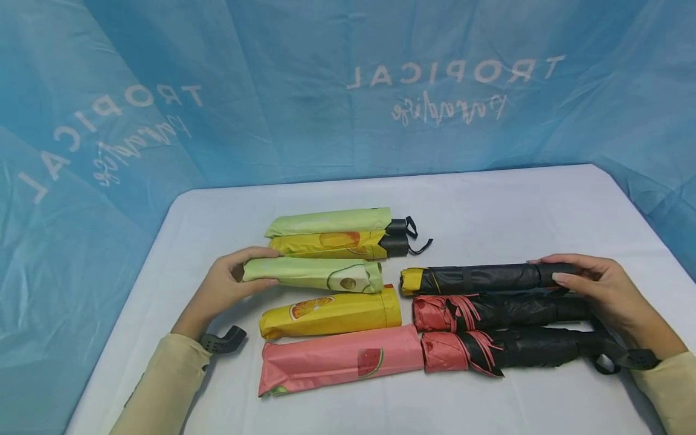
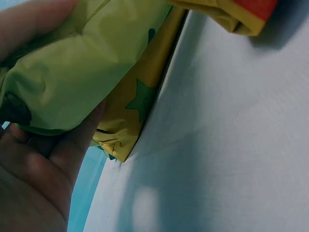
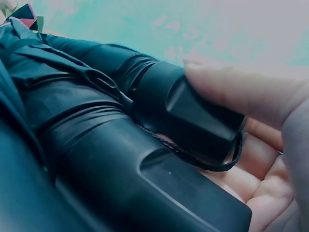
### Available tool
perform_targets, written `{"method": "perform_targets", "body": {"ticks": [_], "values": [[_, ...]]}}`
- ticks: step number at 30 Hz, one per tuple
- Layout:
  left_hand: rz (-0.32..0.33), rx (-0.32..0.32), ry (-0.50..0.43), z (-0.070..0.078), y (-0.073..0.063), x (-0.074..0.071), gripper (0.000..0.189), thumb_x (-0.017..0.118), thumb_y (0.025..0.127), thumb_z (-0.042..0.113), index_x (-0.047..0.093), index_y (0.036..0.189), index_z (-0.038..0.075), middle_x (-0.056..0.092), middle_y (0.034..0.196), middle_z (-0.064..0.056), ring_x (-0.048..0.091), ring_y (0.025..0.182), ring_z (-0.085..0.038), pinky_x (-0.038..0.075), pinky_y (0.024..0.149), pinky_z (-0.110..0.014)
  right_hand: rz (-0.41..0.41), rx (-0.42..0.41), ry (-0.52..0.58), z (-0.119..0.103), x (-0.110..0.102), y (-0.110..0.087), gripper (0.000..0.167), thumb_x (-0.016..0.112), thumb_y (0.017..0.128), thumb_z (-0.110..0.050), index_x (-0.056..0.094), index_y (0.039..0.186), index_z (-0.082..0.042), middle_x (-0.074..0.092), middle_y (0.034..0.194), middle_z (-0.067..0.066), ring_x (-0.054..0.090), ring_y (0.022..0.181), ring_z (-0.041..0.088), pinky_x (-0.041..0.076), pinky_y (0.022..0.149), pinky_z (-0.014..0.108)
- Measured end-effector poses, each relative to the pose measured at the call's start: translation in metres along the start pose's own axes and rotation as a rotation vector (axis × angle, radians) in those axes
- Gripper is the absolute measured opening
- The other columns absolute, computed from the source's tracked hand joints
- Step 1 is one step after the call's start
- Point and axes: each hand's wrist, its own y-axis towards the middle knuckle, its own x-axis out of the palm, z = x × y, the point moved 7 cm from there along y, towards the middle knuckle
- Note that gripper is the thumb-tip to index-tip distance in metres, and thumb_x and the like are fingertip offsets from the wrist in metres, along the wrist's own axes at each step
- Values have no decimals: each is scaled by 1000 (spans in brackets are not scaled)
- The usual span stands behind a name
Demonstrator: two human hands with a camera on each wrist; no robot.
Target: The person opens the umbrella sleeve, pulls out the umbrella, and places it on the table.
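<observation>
My left hand point(image 1: 234, 278) grips the left end of a light green avocado-print umbrella sleeve point(image 1: 304, 272), thumb on the near side. In the left wrist view the green sleeve point(image 2: 91, 72) overlaps a yellow sleeved umbrella point(image 2: 137, 96). My right hand point(image 1: 603, 287) holds the handle end of a folded black umbrella point(image 1: 478, 278) with a yellow tip, which points at the sleeve's right end. The right wrist view shows the thumb on that black handle point(image 3: 198, 116), beside another black handle point(image 3: 178, 188) with a cord between them.
Behind the green sleeve lie a green sleeved umbrella point(image 1: 331, 222) and a yellow sleeved umbrella point(image 1: 331, 244). Nearer are a yellow orange-print sleeve point(image 1: 348, 317), a pink watermelon sleeve point(image 1: 331, 362) and two black-and-red folded umbrellas, one upper point(image 1: 511, 311), one lower point(image 1: 533, 347). A white cloth covers the table point(image 1: 489, 405).
</observation>
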Motion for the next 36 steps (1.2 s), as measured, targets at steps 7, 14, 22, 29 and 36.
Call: {"method": "perform_targets", "body": {"ticks": [7, 14, 22, 29, 36], "values": [[-100, 36, 39, -4, 2, 10, 49, 86, 85, 19, 68, 130, 27, 63, 135, 6, 59, 121, -17, 51, 99, -25, 0, 62, -154, 8, -5, -1, 36, 56, 98, 14, 57, 134, 13, 71, 126, -1, 67, 112, 10, 58, 83, 24], [-148, 20, 135, -6, 2, 21, 48, 86, 86, 28, 68, 130, 34, 63, 135, 13, 52, 131, -10, 40, 112, -34, 3, 59, -425, 7, -7, 0, 37, 65, 97, 6, 62, 134, 5, 69, 128, -9, 64, 114, 2, 54, 84, 17], [-142, 79, 98, 0, 2, 16, 54, 85, 87, 21, 65, 136, 27, 62, 138, 8, 53, 133, -14, 40, 113, -30, 18, 124, -547, 4, -8, -3, 37, 71, 98, -10, 67, 134, -5, 70, 127, -10, 61, 114, -5, 52, 84, 14], [0, 151, -25, 10, -2, -17, 45, 74, 93, 0, 65, 136, 11, 65, 134, -9, 60, 125, -19, 45, 107, -25, 39, 197, -545, 3, -14, -2, 38, 69, 100, -18, 66, 137, -9, 69, 131, -6, 58, 117, -6, 50, 85, 13], [55, 184, -51, 17, 5, -31, 41, 69, 96, -3, 64, 136, 5, 65, 132, -15, 59, 125, -22, 47, 106, -29, 4, 148, -672, -24, -7, 18, 36, 68, 101, -24, 68, 136, -15, 69, 131, -5, 56, 116, -11, 45, 85, 6]]}}
